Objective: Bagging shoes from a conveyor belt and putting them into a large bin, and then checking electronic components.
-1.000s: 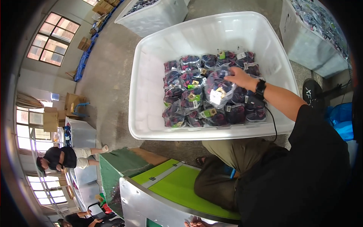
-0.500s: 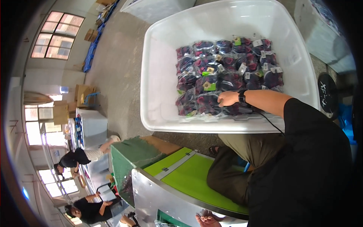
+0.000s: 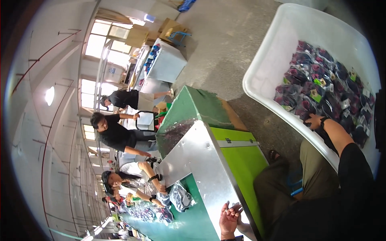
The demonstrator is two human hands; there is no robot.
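Note:
My right hand reaches into a large white plastic tub on the right. Its bent fingers grip a clear plastic-bagged item in the near row, their tips partly hidden. Packed in rows around it are bagged dark blue and pink items, several with green or white tags; their exact kind is hard to make out. My left hand is palm up over the edge of the metal table, its fingers loosely curled and apart, holding nothing.
A green conveyor belt carries bagged dark blue items. A person in white handles bags beside it; two people in black stand farther back. A green bin and lime-green panel lie between table and tub.
The view has swung left, bringing the conveyor and co-workers further in and shifting the tub rightward. My right hand stays in the tub; my left hand shows more fully above the table.

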